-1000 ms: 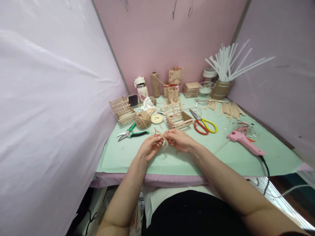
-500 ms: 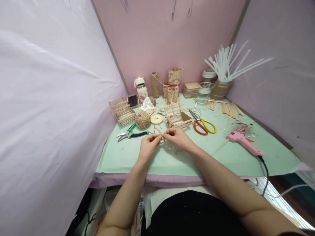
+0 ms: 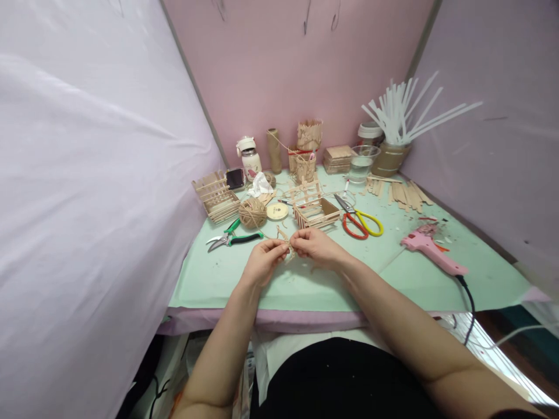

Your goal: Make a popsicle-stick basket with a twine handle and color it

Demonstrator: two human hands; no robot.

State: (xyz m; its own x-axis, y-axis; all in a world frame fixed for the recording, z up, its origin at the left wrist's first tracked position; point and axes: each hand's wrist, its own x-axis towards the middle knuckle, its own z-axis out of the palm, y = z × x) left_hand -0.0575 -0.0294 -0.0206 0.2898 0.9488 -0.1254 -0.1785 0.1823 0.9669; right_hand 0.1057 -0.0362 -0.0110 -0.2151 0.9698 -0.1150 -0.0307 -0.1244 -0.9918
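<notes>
Pink wall [image 3: 279, 64] at back, pale fabric on both sides. Below it, table [image 3: 305, 294] under a mint green cover.

White strips [image 3: 404, 110] fan out of a brown pot [image 3: 391, 160], back right corner.

Left hand [image 3: 264, 262] and right hand [image 3: 321, 247] both over the front middle of the table, fingertips nearly meeting. Each has thumb and forefinger pinched together, no real gap; other fingers curled in.

Pink glue gun [image 3: 434, 253] on its side, right of the right hand, well apart. Black cable drops off the front edge.

Two slatted wood crates: left crate [image 3: 220, 206] by the left fabric, middle crate [image 3: 328, 208] just beyond the right hand.

Scissors [image 3: 351, 210], one red handle, one yellow, right of the middle crate. Pruners [image 3: 244, 238] left of the left hand, handles spread, blades pointing left.

Flat sticks [image 3: 406, 195] in a loose pile in front of the pot. Bottle [image 3: 250, 163] with white top, back left. Clear cup [image 3: 362, 167] holding liquid, beside the pot.

Twine ball [image 3: 253, 213] beyond the left hand; round disc [image 3: 277, 211] just right of it.

Smallest: short twine braid [image 3: 283, 235], pinched in both hands, ends poking out above and below. Can't tell if it touches the table.
</notes>
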